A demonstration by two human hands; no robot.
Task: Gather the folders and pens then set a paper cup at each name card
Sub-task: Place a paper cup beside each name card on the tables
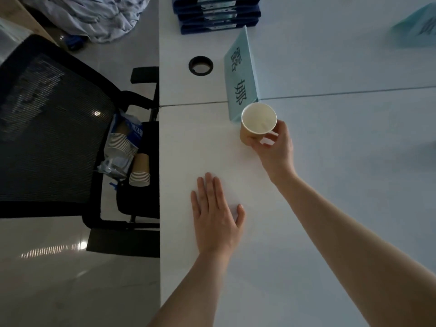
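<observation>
1. Right hand (274, 147): grip closed round the paper cup (257, 123), fingers curled on its side.
2. Paper cup: upright, mouth open, on the white bench (330, 185), just beside the near end of the teal name card (243, 76).
3. Left hand (215, 215): flat on the bench, fingers straight, holding nothing.
4. Blue folders (215, 14): stacked at the far bench edge.
5. Spare cup stacks (139, 171): on the black chair (52, 123) seat, left of the bench, beside a plastic wrapper.
</observation>
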